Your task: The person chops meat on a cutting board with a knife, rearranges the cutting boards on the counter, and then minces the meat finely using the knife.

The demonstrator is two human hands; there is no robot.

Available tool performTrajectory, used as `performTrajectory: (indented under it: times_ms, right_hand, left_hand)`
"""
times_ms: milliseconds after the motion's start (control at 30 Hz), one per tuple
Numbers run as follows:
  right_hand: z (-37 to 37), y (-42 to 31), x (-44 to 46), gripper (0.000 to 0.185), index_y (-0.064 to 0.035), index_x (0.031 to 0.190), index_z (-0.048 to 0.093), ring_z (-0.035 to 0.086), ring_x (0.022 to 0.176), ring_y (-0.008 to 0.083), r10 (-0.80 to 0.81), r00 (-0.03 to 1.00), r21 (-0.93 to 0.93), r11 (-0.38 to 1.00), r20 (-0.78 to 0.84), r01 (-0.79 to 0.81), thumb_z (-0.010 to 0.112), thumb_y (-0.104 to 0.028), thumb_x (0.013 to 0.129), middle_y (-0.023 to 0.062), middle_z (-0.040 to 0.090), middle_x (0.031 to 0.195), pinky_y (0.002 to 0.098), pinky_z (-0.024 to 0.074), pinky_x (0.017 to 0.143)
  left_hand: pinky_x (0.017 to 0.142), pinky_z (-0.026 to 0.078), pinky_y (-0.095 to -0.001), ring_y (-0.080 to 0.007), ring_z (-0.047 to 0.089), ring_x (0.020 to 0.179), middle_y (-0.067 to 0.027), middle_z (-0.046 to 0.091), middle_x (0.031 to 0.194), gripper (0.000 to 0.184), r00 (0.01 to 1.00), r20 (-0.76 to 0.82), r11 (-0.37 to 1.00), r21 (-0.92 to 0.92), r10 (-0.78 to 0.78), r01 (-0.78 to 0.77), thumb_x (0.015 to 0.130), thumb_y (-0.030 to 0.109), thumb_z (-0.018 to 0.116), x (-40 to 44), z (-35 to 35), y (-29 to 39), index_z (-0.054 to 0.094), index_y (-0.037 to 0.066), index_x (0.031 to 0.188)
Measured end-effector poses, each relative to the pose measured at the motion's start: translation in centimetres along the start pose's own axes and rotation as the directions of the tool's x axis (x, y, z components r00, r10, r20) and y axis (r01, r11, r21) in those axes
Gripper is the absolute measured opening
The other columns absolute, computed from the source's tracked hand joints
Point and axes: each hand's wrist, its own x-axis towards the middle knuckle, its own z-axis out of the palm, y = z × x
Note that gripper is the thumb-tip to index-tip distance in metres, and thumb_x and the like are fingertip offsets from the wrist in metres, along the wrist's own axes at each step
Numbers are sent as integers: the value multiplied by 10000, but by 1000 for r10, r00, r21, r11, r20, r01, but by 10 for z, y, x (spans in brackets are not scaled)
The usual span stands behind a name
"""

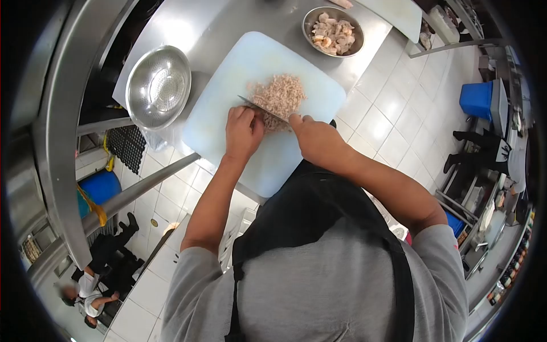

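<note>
A pale blue cutting board (228, 74) lies on the steel table, with a heap of finely chopped pinkish food (285, 91) near its middle. My right hand (319, 142) grips the handle end of a knife (263, 107), whose blade lies across the near part of the heap and points to the left. Beside the blade, my left hand (244, 132) rests on the board with its fingers curled at the heap's lower left edge. Whatever those fingers hold, if anything, is hidden.
An empty steel bowl (159, 86) stands left of the board. Behind the board at the right, a metal bowl (360, 40) holds larger pinkish pieces. Another pale board (393, 14) lies at the upper right. Other people (94, 296) appear at the lower left and far right.
</note>
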Motion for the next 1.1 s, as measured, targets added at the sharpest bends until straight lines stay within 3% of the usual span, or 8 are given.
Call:
performTrajectory:
  times_ms: [100,200,400,500,600,900,1000,1100]
  right_hand:
    - [-16,3,-1,288,6,1207,517,759,902,465,19,1000,33,999,25,-20,624,-7,940,263,708,1011,537,617,773]
    - [-22,3,-15,295,7,1209,503,746,944,497,137,990,99,985,41,-140,638,-23,948,278,710,1043,570,603,818]
    - [-23,4,-16,254,8,1188,471,739,944,522,266,964,144,954,-13,-262,632,-60,1003,302,708,1064,606,591,829]
    - [-22,6,-13,241,12,1179,467,740,927,526,259,965,135,958,-46,-251,624,-62,1012,306,706,1055,611,593,834]
    - [-20,9,-16,227,18,1167,470,742,912,525,257,965,136,959,-47,-249,611,-45,1002,306,704,1042,607,599,827]
    - [-23,13,-5,225,22,1151,477,743,845,515,274,952,76,961,-137,-265,579,12,951,300,694,1003,589,614,749]
    - [-35,6,-7,223,23,1155,478,741,834,512,258,954,77,966,-156,-248,573,14,953,295,693,997,585,614,743]
    - [-22,5,-12,225,24,1159,486,743,822,504,232,963,62,972,-138,-226,572,17,951,291,691,989,573,617,728]
  left_hand:
    - [980,504,-502,-392,599,1116,-144,639,1133,340,996,29,996,-15,86,-86,852,128,846,-7,-6,6,696,52,1147]
    - [1094,450,-529,-407,561,1270,-143,617,1310,611,999,-8,999,-9,38,-38,792,264,956,-19,-4,20,618,79,1267]
    - [1147,378,-552,-370,487,1372,-131,555,1450,1098,999,26,995,83,43,-45,638,592,1006,25,-14,21,560,93,1509]
    - [1150,359,-553,-358,469,1387,-122,557,1437,1176,962,262,992,82,72,-97,617,660,987,34,-23,6,547,99,1552]
    - [1112,368,-541,-350,488,1346,-115,573,1402,1141,959,261,987,88,107,-134,605,667,985,21,-17,4,578,107,1512]
    - [1109,400,-503,-348,541,1252,-124,622,1324,805,971,71,954,213,-230,210,747,509,976,38,36,21,646,88,1347]
    - [1113,413,-513,-355,560,1241,-123,644,1315,744,983,-20,962,204,-184,184,785,446,969,34,26,36,643,84,1348]
    - [1090,446,-516,-374,571,1235,-138,657,1306,648,984,43,984,31,-175,174,838,334,933,26,8,39,639,74,1353]
